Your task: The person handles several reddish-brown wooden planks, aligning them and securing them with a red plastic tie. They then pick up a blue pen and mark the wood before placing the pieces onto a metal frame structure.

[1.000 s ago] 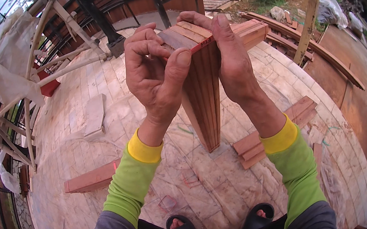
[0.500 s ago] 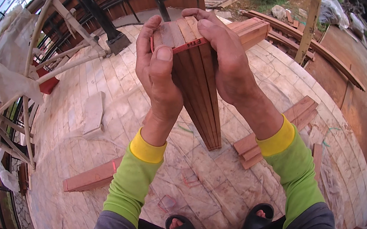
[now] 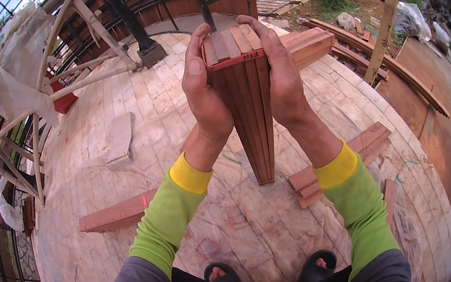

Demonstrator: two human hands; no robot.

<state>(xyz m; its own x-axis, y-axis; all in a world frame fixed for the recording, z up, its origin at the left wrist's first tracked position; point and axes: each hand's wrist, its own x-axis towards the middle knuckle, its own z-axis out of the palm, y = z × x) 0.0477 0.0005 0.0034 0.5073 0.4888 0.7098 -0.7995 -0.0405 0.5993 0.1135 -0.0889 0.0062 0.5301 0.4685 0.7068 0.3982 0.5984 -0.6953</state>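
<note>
A bundle of reddish-brown wooden boards (image 3: 248,104) stands on end in front of me, its upper end toward me and its far end down at the tiled floor. Near the top, a red strap (image 3: 237,59) with dark marks runs around it. Cupped along the bundle's left side is my left hand (image 3: 211,101), thumb beside the strapped corner. My right hand (image 3: 287,89) presses the right side, its fingers reaching over the top edge. The boards are held between both palms.
More wooden bundles lie on the pale floor: one with a red strap (image 3: 117,212) at left, stacked boards (image 3: 303,183) at right, another bundle (image 3: 311,46) behind my right hand. A flat slab (image 3: 121,138), a pole frame with plastic sheeting (image 3: 22,69) and a black post (image 3: 120,5) stand or lie leftward.
My left thumb has slid outward off the bundle's front corner, and my right fingers have shifted at the top edge. More of the red strap shows. The bundle stays upright.
</note>
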